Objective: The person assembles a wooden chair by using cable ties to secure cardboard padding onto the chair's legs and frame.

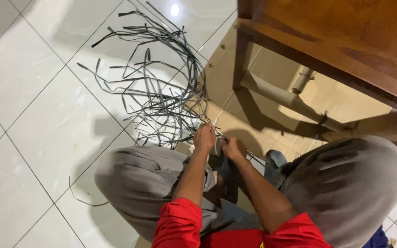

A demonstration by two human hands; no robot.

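Both hands, left (204, 137) and right (233, 148), fingers closed on strips (161, 87); tangle at eleven o'clock on floor (33, 92).

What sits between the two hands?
Head view: almost nothing; left hand and right hand nearly touch, with only the gathered ends of the dark strips between them.

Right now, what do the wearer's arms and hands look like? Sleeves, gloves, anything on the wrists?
Both hands are bare: the left hand and the right hand wear no gloves, and no rings, watch or bands can be made out. The forearms are uncovered down from short red fabric sleeves that end near the elbows. No cables or markings show on either arm.
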